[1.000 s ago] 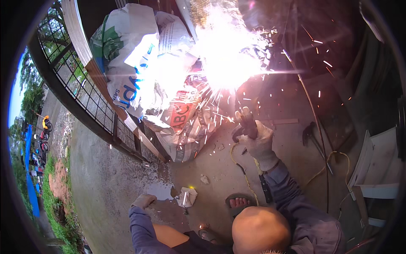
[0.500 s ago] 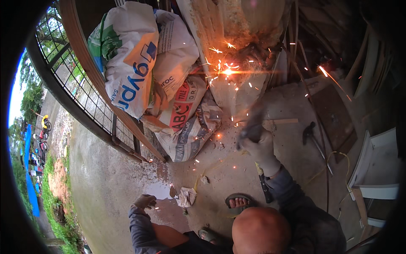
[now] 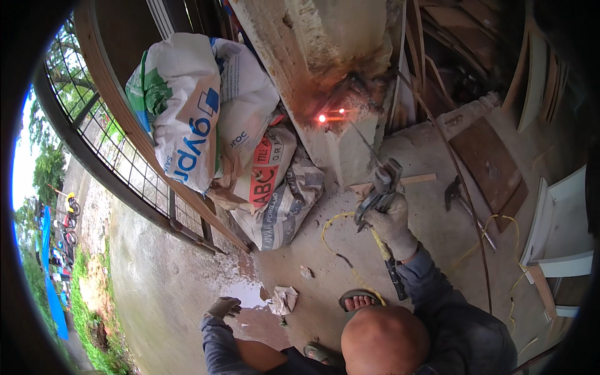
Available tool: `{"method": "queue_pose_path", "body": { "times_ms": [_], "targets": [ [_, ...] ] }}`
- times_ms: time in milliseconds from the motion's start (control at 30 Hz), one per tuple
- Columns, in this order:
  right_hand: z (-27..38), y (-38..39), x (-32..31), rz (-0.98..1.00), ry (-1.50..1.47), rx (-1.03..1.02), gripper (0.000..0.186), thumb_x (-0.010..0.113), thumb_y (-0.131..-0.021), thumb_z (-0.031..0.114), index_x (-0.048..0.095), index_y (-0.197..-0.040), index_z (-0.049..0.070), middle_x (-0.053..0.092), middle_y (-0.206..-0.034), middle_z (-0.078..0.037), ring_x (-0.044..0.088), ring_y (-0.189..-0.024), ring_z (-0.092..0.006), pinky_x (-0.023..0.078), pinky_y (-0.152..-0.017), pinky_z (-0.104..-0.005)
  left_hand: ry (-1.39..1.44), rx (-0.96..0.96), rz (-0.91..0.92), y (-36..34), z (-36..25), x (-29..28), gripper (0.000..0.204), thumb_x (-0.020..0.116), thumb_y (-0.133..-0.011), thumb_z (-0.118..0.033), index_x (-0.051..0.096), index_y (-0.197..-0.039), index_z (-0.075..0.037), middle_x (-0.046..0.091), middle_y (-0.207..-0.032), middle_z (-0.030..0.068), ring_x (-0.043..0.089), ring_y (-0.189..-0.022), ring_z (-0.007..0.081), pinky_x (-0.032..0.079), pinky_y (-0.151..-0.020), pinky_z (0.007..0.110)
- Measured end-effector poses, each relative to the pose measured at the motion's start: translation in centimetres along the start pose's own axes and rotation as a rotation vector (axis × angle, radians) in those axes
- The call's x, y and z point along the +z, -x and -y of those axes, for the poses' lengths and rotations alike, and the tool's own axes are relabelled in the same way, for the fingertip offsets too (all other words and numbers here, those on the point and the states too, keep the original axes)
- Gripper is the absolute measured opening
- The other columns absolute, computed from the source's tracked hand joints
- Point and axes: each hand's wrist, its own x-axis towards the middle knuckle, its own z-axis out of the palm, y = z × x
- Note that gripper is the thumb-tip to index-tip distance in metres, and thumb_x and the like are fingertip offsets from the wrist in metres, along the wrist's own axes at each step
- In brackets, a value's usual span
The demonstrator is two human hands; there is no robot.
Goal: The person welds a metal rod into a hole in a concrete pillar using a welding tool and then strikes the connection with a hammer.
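Observation:
My right hand, in a light work glove, is closed round a dark welding electrode holder. From its jaw a thin electrode slants up and left toward the base of a concrete post. Two red-hot spots glow on the rust-stained face there, a little apart from the electrode's tip. A yellow cable with a black sleeve hangs below my right hand. My left hand, also gloved, hangs at the lower left, its fingers loosely bent and holding nothing.
Filled white sacks lean left of the post, beside a metal mesh gate. A hammer and a brown board lie on the right. Crumpled paper lies near my sandalled foot.
The bright arc and flying sparks have gone, leaving small glowing spots. My right hand, blurred before, now shows sharply with the electrode holder. My left hand stays beside the puddle.

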Motion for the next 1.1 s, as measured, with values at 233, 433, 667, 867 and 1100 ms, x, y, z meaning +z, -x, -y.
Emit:
{"method": "queue_pose_path", "body": {
  "times_ms": [233, 433, 667, 867, 1100],
  "targets": [
    [-0.9, -0.6, 0.5, 0.040, 0.030, -0.036, 0.015, 0.063, -0.090, -0.012, 0.064, -0.096, 0.002, 0.067, -0.084, -0.002, 0.062, -0.073, -0.0088, 0.057, -0.068, -0.0310, -0.040, -0.059, -0.014, 0.0, 1.6, -0.2, 0.037, 0.071, -0.102, -0.036, 0.078, -0.119, -0.004, 0.081, -0.109, 0.0157, 0.079, -0.095, 0.0282, 0.064, -0.081, 0.044],
    [-0.5, -0.1, 1.8, -0.029, -0.079, 0.092, 0.018, 0.074, -0.092, -0.003, 0.059, -0.088, 0.007, 0.056, -0.077, 0.005, 0.052, -0.073, -0.0042, 0.049, -0.066, -0.0270, -0.004, -0.072, 0.027, 1.4, 1.8, -0.4, 0.040, 0.069, -0.104, -0.038, 0.075, -0.127, -0.007, 0.080, -0.116, 0.0142, 0.079, -0.100, 0.0274, 0.063, -0.085, 0.044],
    [-1.5, -0.1, 2.3, -0.035, -0.086, 0.100, 0.016, 0.077, -0.091, 0.000, 0.062, -0.091, 0.004, 0.056, -0.075, 0.005, 0.052, -0.072, -0.0051, 0.049, -0.065, -0.0280, -0.020, -0.124, 0.014, 3.0, 0.5, 0.3, 0.041, 0.066, -0.106, -0.036, 0.073, -0.132, -0.005, 0.079, -0.122, 0.0151, 0.077, -0.105, 0.0280, 0.061, -0.090, 0.044],
    [-1.0, -0.4, 2.6, -0.076, 0.112, -0.119, 0.012, 0.076, -0.089, -0.001, 0.066, -0.092, 0.004, 0.064, -0.077, -0.006, 0.061, -0.066, -0.0190, 0.051, -0.064, -0.0344, -0.006, -0.079, 0.032, 2.2, 1.4, 0.0, 0.041, 0.065, -0.107, -0.035, 0.073, -0.132, -0.003, 0.079, -0.118, 0.0166, 0.078, -0.103, 0.0282, 0.062, -0.086, 0.042],
    [2.1, -2.8, 1.4, -0.145, 0.694, -0.507, 0.030, 0.084, -0.085, 0.003, 0.069, -0.111, 0.002, 0.076, -0.093, -0.020, 0.077, -0.081, -0.0393, 0.060, -0.070, -0.0421, 0.031, -0.077, 0.014, -1.2, 2.9, -0.7, 0.034, 0.071, -0.103, -0.035, 0.077, -0.120, -0.006, 0.082, -0.105, 0.0152, 0.080, -0.091, 0.0293, 0.065, -0.077, 0.045]
  ]
}}
